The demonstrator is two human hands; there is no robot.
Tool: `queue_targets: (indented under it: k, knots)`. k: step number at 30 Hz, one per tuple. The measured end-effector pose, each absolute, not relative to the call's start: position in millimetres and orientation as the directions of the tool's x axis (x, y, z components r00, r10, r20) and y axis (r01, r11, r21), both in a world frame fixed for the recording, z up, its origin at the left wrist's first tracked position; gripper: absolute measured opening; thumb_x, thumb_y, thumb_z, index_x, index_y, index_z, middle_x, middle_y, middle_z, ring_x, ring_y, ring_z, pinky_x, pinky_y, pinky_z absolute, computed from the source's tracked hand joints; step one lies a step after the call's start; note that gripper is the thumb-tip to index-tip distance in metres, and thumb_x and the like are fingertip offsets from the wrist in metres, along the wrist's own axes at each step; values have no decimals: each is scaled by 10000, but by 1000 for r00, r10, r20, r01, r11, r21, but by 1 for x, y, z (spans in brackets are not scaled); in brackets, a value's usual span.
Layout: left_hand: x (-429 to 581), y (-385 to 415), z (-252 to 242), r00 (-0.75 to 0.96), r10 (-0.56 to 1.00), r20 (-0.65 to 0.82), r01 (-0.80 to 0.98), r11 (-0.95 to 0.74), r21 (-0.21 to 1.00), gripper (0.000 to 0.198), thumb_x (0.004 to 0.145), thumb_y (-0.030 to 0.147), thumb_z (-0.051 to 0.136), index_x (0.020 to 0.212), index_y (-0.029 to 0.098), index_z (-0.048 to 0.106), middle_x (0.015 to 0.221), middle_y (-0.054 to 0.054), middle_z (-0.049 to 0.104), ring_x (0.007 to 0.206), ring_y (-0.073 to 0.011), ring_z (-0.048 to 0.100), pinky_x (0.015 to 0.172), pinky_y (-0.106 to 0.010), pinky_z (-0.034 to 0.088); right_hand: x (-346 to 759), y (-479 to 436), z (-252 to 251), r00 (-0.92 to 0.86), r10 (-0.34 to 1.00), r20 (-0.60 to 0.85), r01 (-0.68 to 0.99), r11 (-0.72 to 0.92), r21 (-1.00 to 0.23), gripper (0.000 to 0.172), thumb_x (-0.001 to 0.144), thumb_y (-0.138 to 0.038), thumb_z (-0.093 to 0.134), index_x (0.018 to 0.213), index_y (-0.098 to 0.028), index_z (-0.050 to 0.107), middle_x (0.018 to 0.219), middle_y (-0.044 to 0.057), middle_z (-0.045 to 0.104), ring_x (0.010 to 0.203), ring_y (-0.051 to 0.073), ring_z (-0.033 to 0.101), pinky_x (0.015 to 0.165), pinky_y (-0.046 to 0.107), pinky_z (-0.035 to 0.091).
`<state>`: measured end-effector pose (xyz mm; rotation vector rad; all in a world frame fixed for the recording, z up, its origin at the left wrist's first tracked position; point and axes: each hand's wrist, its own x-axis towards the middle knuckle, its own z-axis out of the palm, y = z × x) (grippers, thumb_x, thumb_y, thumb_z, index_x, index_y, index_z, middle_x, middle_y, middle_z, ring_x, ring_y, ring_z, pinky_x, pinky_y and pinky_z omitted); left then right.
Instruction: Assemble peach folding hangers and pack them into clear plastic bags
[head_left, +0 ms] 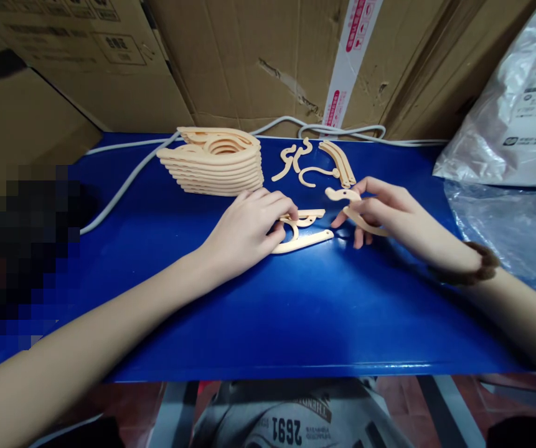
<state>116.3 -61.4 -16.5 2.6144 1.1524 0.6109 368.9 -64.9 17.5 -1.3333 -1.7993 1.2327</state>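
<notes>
My left hand [258, 224] is closed, thumb and forefinger pinching a beige plastic folding hanger [302, 242] that lies on the blue table. Two straight arms of this hanger point right, and part of it is hidden under my fingers. Just to the right, my right hand [380, 208] grips a curved beige hanger arm [342, 195], with some of its fingers spread below. Behind my left hand stands a neat stack of folded beige hangers [221, 165]. Past my right hand lie a loose hanger hook [317, 174], wavy arm pieces [291, 162] and curved bars [340, 163].
Large cardboard boxes [258, 62] wall off the back of the blue table [268, 323]. A white cable [127, 186] runs along the back and left. Clear plastic packaging [496, 124] lies at the right. A dark, blurred-out area fills the left side.
</notes>
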Motion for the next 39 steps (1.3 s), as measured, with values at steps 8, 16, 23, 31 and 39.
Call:
queue_targets:
  k: [8,16,23,31,39]
  knots:
    - [116,-61,-18,561,780,277,698,-626,348,218,917,134,469,1041,203,635,1103,-42,714,1044,-247,611,906,-396,419,366,-76,13,-475,876,-81,399,133,-907,121,981,-305,526,921,-230,452,905,58,759,649,157,678,518,262,480]
    - [121,-66,-15,623,705,339,600,-708,372,161,973,190,484,1066,180,615,1221,-81,662,1138,-243,583,988,-408,446,382,-69,11,-405,887,222,651,450,-612,199,1024,-426,444,958,-249,506,708,-18,550,615,152,517,589,284,424]
    - [128,-75,-15,788,569,236,465,-801,377,274,934,428,632,1071,198,570,1446,-131,535,1420,-284,394,1154,-470,370,384,-69,9,-572,806,151,710,578,-402,356,1051,-433,370,1052,-230,663,958,47,724,856,214,680,756,328,469]
    - [125,-71,-18,821,543,175,448,-804,390,159,1027,331,474,1043,213,579,1518,-136,444,1491,-281,294,1183,-502,350,382,-69,6,-628,758,178,687,647,-332,395,1041,-418,406,1219,-227,702,916,60,621,860,205,636,777,317,485]
    - [123,-71,-20,782,588,206,455,-766,454,226,1052,357,423,1119,184,553,1567,-156,390,1476,-310,337,1191,-524,339,385,-68,3,-634,752,179,687,655,-316,462,1045,-449,392,1259,-176,698,932,74,624,854,205,612,766,326,473]
